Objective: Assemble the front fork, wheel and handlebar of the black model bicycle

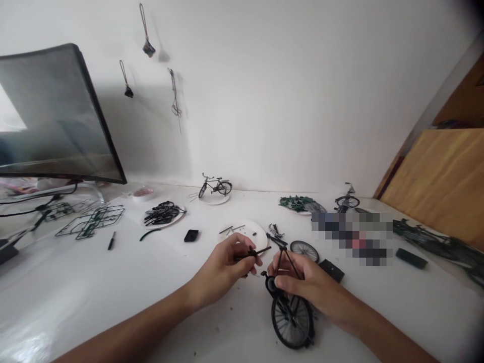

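The left hand (pixel 227 262) pinches a slim black part (pixel 263 250), partly hiding a round white plate (pixel 260 236); the right hand (pixel 304 282) grips a black spoke-wheeled model bicycle (pixel 290 316).

On my feed the left fingers (pixel 242 267) cover much of a thin black stick-like piece (pixel 263 251), so I can't tell its full shape. The right fingers (pixel 290 286) hide part of a black model bicycle with a spoked wheel (pixel 290 315). A mosaic of coloured blocks (pixel 351 237) masks whatever lies right. I lose the black-framed flat monitor (pixel 56 116) past the left edge. Tiny grey specks (pixel 231 308) near me are too small to identify.
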### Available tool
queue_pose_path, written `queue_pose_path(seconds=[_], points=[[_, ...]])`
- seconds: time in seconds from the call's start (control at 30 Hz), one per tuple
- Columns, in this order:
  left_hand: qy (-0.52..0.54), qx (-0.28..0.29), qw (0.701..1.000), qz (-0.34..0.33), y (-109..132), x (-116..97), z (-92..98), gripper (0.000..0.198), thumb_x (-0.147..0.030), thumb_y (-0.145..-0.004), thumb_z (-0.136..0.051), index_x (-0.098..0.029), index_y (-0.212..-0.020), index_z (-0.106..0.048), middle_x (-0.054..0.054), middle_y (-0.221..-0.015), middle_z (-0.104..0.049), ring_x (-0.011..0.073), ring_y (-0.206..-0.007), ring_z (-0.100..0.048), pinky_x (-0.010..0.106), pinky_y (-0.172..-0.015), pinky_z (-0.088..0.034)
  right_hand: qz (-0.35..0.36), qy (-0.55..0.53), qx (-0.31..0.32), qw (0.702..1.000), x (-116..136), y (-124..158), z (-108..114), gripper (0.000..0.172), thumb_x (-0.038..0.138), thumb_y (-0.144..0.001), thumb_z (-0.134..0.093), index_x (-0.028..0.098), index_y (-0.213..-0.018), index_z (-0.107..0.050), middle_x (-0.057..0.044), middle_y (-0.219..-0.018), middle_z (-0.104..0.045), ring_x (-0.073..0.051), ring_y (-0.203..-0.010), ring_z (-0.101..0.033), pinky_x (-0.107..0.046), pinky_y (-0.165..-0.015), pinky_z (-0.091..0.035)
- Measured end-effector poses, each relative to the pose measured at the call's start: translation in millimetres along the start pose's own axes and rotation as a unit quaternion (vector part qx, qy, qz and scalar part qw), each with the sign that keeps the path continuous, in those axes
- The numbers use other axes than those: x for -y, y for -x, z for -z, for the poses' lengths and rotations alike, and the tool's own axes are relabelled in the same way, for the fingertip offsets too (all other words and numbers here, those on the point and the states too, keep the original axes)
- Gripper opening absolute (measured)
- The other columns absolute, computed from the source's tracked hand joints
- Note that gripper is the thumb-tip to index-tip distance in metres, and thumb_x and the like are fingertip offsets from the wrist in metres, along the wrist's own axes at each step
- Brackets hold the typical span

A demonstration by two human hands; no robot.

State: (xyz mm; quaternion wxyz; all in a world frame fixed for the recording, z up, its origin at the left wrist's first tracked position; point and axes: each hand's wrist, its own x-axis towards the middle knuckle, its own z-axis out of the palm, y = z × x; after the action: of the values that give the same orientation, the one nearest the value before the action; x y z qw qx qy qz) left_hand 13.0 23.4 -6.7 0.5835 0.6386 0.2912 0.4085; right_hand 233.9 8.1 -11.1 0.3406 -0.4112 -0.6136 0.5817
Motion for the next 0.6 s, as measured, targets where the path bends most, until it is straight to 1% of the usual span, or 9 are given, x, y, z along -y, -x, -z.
queue_pose_path(seconds=[0.07,0.17,0.3,0.43,0.53,0.6], points=[[-0.002,0.004,1.0,-0.012,1.5,-0.1,-1.4,0.018,-0.021,-0.09,-0.06,-0.018,-0.1,-0.046,0.004,-0.09,-0.063,0.014,-0.082,-0.057,0.029,-0.077,-0.043,0.004,0.001,-0.027,1.0,0.4,0.2,-2.5,0.033,0.048,-0.082,-0.071,0.019,-0.094,-0.059,-0.002,-0.093,-0.059,-0.017,-0.089,-0.054,-0.028,-0.079,-0.043],[-0.021,0.021,0.999,-0.022,4.3,0.1,-3.6,0.019,-0.016,-0.089,-0.06,-0.019,-0.101,-0.046,0.003,-0.091,-0.061,0.0139,-0.084,-0.056,0.03,-0.079,-0.043,0.004,-0.008,-0.047,0.999,0.8,1.0,-5.8,0.032,0.049,-0.085,-0.067,0.019,-0.092,-0.06,0.0,-0.086,-0.056,-0.015,-0.083,-0.051,-0.027,-0.077,-0.041],[-0.033,0.038,0.999,-0.02,6.0,-1.1,-5.3,0.022,-0.017,-0.087,-0.063,-0.018,-0.105,-0.05,0.005,-0.097,-0.062,0.0151,-0.089,-0.056,0.03,-0.083,-0.043,0.007,-0.031,-0.033,0.999,-0.8,1.8,-8.2,0.033,0.051,-0.087,-0.065,0.018,-0.086,-0.06,-0.001,-0.086,-0.057,-0.015,-0.083,-0.052,-0.027,-0.077,-0.041],[-0.012,0.042,0.999,-0.006,5.6,-2.2,-6.2,0.026,-0.02,-0.083,-0.07,-0.017,-0.103,-0.053,0.005,-0.095,-0.064,0.0156,-0.088,-0.058,0.03,-0.082,-0.045,0.004,-0.034,-0.039,0.999,-2.6,1.3,-12.1,0.033,0.05,-0.086,-0.067,0.018,-0.092,-0.064,-0.002,-0.088,-0.061,-0.015,-0.083,-0.054,-0.027,-0.076,-0.043],[0.022,0.053,0.998,0.006,4.8,0.2,-6.8,0.027,-0.02,-0.083,-0.072,-0.017,-0.103,-0.054,0.006,-0.094,-0.065,0.0161,-0.086,-0.059,0.029,-0.079,-0.046,0.026,-0.032,-0.035,0.999,-1.0,0.7,-16.1,0.032,0.049,-0.088,-0.064,0.018,-0.09,-0.064,-0.001,-0.083,-0.061,-0.013,-0.075,-0.053,-0.025,-0.07,-0.042],[0.043,0.06,0.997,0.016,3.9,3.1,-6.2,0.027,-0.021,-0.083,-0.072,-0.016,-0.104,-0.054,0.008,-0.096,-0.066,0.0157,-0.083,-0.06,0.029,-0.077,-0.046,0.02,-0.044,-0.042,0.998,1.2,0.8,-17.9,0.033,0.051,-0.088,-0.063,0.018,-0.086,-0.061,0.0,-0.078,-0.058,-0.011,-0.069,-0.049,-0.024,-0.063,-0.04]])
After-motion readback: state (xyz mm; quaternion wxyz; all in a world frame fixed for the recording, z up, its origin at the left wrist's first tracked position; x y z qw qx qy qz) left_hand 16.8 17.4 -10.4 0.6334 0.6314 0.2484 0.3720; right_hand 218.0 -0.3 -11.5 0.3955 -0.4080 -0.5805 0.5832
